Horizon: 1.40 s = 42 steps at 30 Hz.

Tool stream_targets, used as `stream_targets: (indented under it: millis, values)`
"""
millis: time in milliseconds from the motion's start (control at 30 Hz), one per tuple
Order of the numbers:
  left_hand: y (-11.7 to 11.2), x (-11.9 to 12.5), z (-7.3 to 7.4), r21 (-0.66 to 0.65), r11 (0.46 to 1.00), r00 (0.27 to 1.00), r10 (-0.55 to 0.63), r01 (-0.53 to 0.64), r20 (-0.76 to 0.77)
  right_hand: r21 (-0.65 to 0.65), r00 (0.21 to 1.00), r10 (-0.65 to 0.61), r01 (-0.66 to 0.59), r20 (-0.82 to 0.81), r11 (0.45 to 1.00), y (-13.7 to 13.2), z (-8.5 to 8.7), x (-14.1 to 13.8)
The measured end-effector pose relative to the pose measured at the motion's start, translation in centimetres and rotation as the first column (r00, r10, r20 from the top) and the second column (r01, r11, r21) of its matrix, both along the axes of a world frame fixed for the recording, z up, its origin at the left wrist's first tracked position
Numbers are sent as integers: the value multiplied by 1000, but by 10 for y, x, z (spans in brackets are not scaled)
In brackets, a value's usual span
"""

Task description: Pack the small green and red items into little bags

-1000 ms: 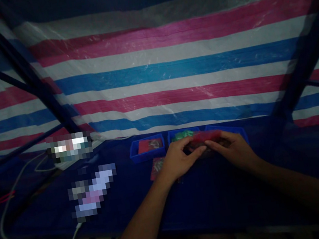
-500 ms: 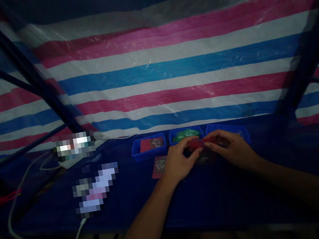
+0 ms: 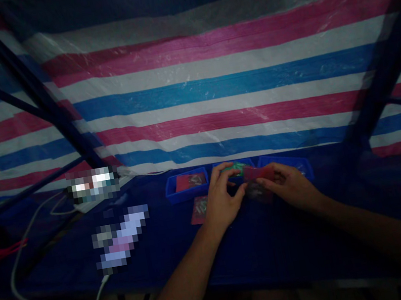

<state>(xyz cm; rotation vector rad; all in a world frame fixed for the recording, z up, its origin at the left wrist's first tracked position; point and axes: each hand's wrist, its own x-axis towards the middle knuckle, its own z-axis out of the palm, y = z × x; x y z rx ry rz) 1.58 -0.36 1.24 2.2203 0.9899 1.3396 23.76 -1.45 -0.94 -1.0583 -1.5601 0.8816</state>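
My right hand (image 3: 293, 184) pinches a small red plastic bag (image 3: 261, 172) between thumb and fingers, above the table in front of the trays. To the left of it is my left hand (image 3: 223, 198), its thumb and fingers apart and apparently holding nothing. Its fingertips are in front of the middle blue tray (image 3: 252, 162), where green bags (image 3: 239, 166) show. Partly hidden by my left wrist, a red-edged clear bag of small metallic parts (image 3: 199, 210) lies on the table. The dark parts below the red bag are too dim to make out.
A left blue tray (image 3: 188, 193) holds a red bag with small parts; a right blue tray (image 3: 305, 163) sits partly behind my right hand. Leftward are a blurred-out phone (image 3: 125, 237), its white cable (image 3: 96, 295), a power strip (image 3: 124, 180) and a red item (image 3: 0, 249).
My left hand has let go of the red bag and moved slightly left, its fingers opening. The bag stays in my right hand and now hangs more spread out.
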Motion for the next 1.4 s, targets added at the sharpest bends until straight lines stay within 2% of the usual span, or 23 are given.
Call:
stream_targets:
  millis: [33,100,200,300,367,467,533,633,733,867,967,1067,1133,1200,1300,1400]
  values:
    - [-2,0,1,43,999,1000,16,-15,-4,9,999,-30,30,-25,1000,0,0,0]
    - [-6,1,2,75,997,998,-25,30,-65,19,998,-40,41,-46,999,-1,0,-1]
    - [-10,3,1,23,990,974,-135,141,-183,7,997,72,-72,-32,997,-6,3,-5]
    - [-9,4,-2,-32,994,964,-113,108,-242,5,985,171,-170,-38,985,-12,9,-8]
    - [-6,3,-2,-46,999,970,-39,29,-240,24,989,138,-138,-43,990,-14,13,-7]
    - [-2,-1,-2,-66,996,986,47,-59,-162,79,998,12,-7,-63,997,-13,15,-4]
    - [-1,-3,-1,-103,993,989,42,-57,-140,97,997,-41,47,-67,994,-10,14,-3]
    - [0,-5,-2,-160,986,973,1,-39,-231,103,998,-61,63,-23,993,-7,11,-2]
    - [0,-5,-2,-162,987,952,-39,-10,-302,146,998,-64,60,17,987,-5,8,-3]
    - [-3,-4,2,-110,992,937,-95,62,-336,206,995,54,-70,86,976,-7,8,-3]
    - [-6,-4,4,-114,991,939,-107,74,-326,156,987,98,-117,124,981,-7,7,-2]
    - [-5,-4,4,-175,984,969,-65,23,-238,100,1000,12,-15,25,995,-4,6,0]
    - [-2,-5,2,-236,971,993,-56,30,-106,59,996,-30,35,-80,998,-1,5,1]
    - [3,-4,-1,-311,943,990,-92,120,102,24,987,-39,44,-154,999,1,6,2]
    - [10,-3,-7,-394,870,909,-130,296,396,7,978,-50,53,-204,999,3,7,1]
    - [15,-4,-10,-442,826,863,-100,349,495,0,976,-39,40,-213,999,4,6,0]
